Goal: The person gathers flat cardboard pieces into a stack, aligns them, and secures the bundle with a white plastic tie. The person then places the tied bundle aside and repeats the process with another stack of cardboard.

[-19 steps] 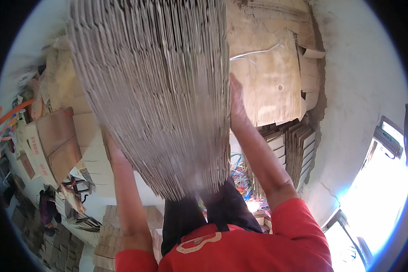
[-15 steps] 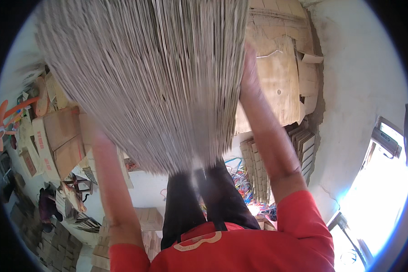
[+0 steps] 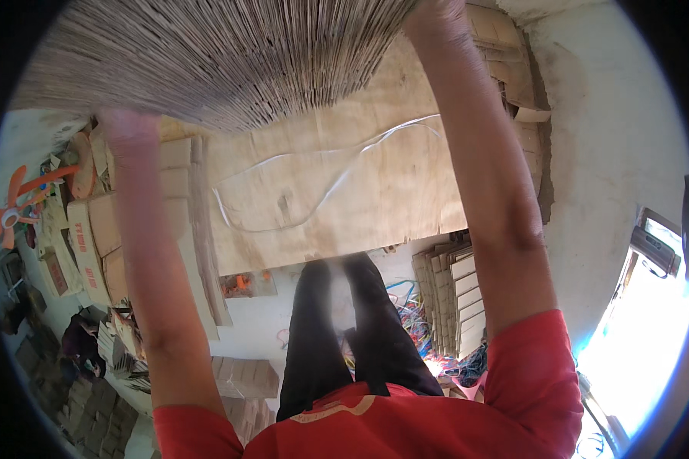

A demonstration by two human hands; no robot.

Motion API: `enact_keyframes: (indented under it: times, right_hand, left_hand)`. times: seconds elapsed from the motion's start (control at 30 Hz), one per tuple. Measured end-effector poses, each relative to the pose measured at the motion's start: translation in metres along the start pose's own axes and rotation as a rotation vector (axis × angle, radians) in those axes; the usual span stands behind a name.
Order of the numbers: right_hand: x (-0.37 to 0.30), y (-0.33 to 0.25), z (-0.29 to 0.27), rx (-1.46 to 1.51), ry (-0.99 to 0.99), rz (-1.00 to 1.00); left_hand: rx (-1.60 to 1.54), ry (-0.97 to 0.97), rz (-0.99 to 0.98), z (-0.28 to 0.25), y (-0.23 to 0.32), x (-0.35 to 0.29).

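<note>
A large, thick stack of flat cardboard sheets [image 3: 237, 53] hangs between my raised arms at the top of the view, its edges turned toward me. My right hand [image 3: 439, 19] grips its right side, with the fingers mostly hidden behind it. Smeared by motion, my left hand [image 3: 130, 126] presses at the lower left edge, fingers partly hidden. Below the stack is a pale plywood tabletop [image 3: 390, 183]. A loop of white strap [image 3: 333, 183] lies on this board.
Folded cardboard [image 3: 172, 183] is piled along the board's left side. Upright cardboard bundles [image 3: 444, 298] and tangled coloured straps [image 3: 406, 306] sit beneath at right. An orange fan [image 3: 11, 218] stands far left, near another person [image 3: 80, 344]. A wall [image 3: 597, 153] rises at right.
Both hands have carried the cardboard stack up and away from me, over the board. More of the plywood and the white strap loop now shows.
</note>
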State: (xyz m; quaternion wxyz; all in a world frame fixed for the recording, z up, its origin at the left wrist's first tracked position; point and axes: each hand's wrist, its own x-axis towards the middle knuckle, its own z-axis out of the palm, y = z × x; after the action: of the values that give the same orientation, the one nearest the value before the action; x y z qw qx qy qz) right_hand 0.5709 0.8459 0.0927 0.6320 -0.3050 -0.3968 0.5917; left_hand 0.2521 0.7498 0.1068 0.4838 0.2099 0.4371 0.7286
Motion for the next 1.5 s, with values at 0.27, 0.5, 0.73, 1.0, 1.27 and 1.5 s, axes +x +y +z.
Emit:
enact_keyframes:
  times: [0.27, 0.5, 0.73, 1.0, 1.27, 1.5]
  right_hand:
    - [-0.036, 0.06, -0.036, 0.165, 0.156, 0.114]
    - [-0.037, 0.071, -0.035, 0.204, 0.173, 0.124]
    - [-0.037, 0.081, -0.027, 0.237, 0.185, 0.124]
    - [-0.045, 0.1, -0.015, -0.027, 0.138, -0.106]
    - [-0.061, 0.099, -0.016, -0.353, 0.165, -0.062]
    - [-0.022, 0.078, 0.02, -0.901, 0.137, -0.12]
  left_hand:
    - [-0.024, 0.028, -0.113, -0.085, -0.104, -0.002]
    - [-0.122, 0.097, -0.158, -0.082, -0.103, 0.012]
    - [0.125, -0.021, -0.191, -0.12, -0.078, 0.039]
    - [-0.037, 0.063, -0.146, -0.07, -0.083, 0.034]
    - [-0.054, 0.03, -0.19, -0.073, -0.089, 0.033]
    - [-0.068, -0.016, -0.15, -0.058, -0.057, 0.048]
